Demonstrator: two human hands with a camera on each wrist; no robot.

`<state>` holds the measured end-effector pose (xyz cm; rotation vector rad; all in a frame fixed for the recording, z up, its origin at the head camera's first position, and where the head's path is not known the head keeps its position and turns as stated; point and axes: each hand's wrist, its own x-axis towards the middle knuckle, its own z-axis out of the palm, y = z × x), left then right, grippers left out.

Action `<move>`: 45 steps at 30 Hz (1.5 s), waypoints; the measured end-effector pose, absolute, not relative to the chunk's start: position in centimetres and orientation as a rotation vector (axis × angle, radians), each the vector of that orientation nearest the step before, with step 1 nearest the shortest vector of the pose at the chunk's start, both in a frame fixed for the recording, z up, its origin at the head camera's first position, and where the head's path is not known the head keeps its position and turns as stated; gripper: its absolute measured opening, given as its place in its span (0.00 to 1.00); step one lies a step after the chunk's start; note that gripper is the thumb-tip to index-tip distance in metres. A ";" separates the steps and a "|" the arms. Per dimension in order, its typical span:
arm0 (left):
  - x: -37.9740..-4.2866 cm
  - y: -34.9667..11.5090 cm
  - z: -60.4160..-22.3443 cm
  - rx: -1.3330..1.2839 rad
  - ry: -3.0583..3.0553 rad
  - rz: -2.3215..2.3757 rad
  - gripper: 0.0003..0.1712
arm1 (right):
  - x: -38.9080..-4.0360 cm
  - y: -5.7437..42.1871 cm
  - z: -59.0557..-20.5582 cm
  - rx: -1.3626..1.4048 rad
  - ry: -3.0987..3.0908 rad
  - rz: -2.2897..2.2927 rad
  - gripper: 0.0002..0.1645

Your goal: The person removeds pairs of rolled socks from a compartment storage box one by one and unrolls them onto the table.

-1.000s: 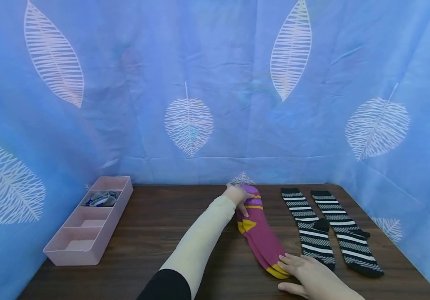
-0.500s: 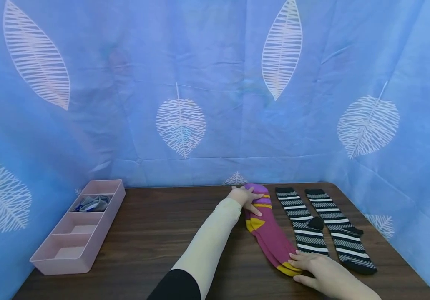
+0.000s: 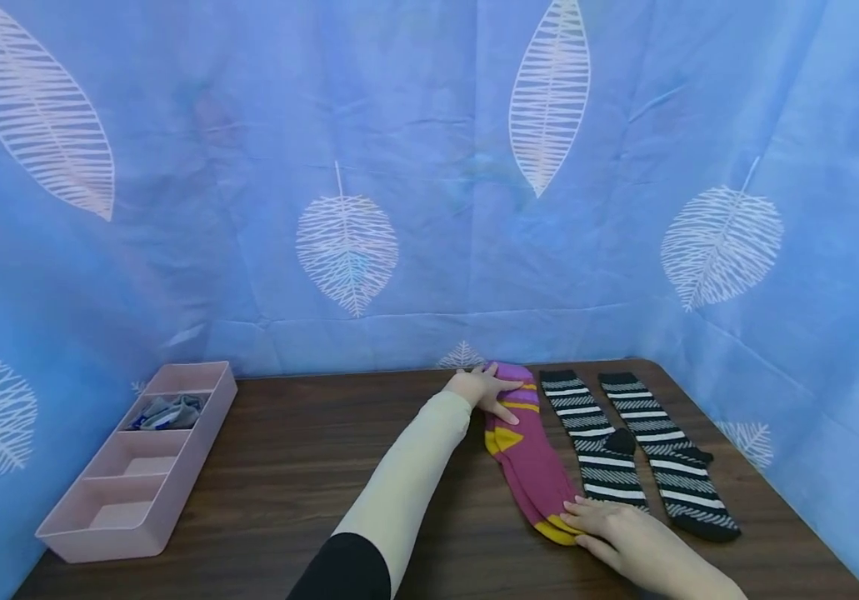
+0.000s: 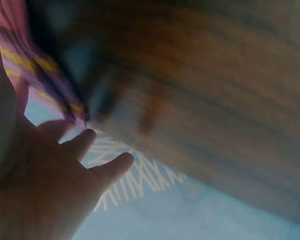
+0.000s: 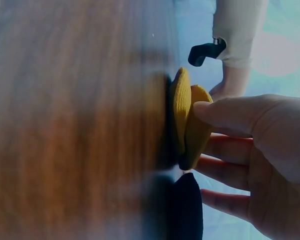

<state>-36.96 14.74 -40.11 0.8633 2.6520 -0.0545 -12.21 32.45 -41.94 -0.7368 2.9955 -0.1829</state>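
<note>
A pair of maroon socks (image 3: 530,467) with purple cuffs and yellow heels and toes lies stacked on the table, the two slightly offset. My left hand (image 3: 480,390) rests with spread fingers on the cuff end. At the toe end is my right hand (image 3: 620,533), its fingers fairly straight and its thumb touching the yellow toes (image 5: 182,115) in the right wrist view. Just right of the pair lie two black-and-white striped socks, one nearer (image 3: 586,425) and one farther right (image 3: 665,450). My right hand covers the nearer one's toe in the head view.
A pink divided box (image 3: 197,467) stands on the left side of the dark wooden table (image 3: 309,467). One compartment holds a grey-blue bundle of fabric (image 3: 170,412). A blue curtain (image 3: 414,250) with white leaf prints hangs behind the table and along its sides.
Both hands have shifted the maroon socks rightward, closer to the striped ones. The head view has turned a little, so the box appears farther left and lower.
</note>
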 end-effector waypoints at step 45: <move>-39.5 15.3 -40.8 1.027 2.684 0.069 0.61 | -12.3 32.8 -42.0 -0.901 3.061 -0.285 0.18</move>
